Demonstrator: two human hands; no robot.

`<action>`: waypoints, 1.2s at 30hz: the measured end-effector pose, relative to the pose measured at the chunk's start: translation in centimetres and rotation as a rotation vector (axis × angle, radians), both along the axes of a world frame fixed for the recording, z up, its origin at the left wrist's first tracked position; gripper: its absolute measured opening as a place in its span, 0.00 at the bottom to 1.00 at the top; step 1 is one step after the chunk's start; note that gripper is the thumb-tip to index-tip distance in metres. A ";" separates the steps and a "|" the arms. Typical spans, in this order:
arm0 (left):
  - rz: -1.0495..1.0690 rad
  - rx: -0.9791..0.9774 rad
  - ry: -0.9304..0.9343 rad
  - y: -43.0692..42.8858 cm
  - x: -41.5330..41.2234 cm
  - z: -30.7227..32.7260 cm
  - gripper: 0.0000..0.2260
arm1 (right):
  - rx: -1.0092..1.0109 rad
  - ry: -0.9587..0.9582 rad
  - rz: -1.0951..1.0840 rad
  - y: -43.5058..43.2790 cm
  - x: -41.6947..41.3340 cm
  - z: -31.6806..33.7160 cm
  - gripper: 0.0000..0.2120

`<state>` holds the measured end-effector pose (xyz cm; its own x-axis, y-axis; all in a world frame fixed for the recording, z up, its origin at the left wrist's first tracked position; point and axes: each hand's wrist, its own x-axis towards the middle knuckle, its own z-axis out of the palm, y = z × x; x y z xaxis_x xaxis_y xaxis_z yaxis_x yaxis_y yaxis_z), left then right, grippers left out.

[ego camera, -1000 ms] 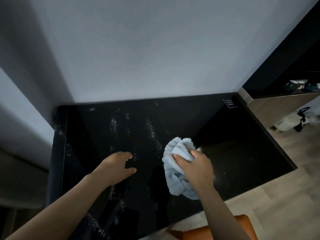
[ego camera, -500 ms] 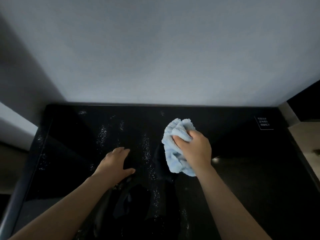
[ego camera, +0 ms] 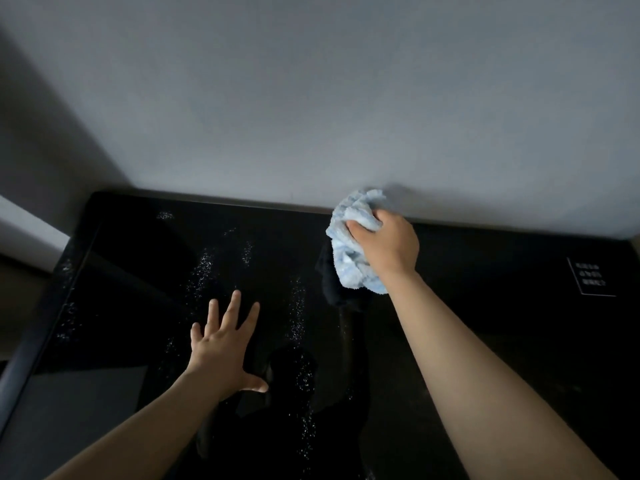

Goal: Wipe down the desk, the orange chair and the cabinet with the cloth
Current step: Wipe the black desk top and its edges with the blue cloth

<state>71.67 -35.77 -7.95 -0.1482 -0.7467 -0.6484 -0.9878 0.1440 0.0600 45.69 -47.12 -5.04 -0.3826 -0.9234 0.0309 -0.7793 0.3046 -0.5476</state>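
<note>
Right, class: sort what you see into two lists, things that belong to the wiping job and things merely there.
Part of the job: blue cloth, gripped by the right hand; black desk; white specks on it; left hand, flat on the desk.
Merely there: grey wall; white-lettered label.

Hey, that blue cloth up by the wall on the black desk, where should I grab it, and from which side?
Probably pinch the loose lower fold of the light blue cloth, coming from the near left. It is bunched into a wad, the right hand grips its top and right side, and the wall stands right behind it.
</note>
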 end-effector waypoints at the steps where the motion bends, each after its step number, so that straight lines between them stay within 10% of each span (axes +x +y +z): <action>1: -0.002 0.001 -0.010 0.1 -0.1 -0.3 0.61 | 0.009 0.011 0.004 -0.7 0.0 -0.3 0.17; 36: -0.008 0.047 0.006 -0.3 -0.1 -1.7 0.62 | 0.013 0.167 0.077 -2.1 0.0 -6.3 0.13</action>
<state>71.60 -36.03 -9.66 -0.1584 -0.7143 -0.6817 -0.9861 0.1491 0.0730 45.67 -49.20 -11.32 -0.3015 -0.9504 0.0762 -0.8804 0.2469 -0.4048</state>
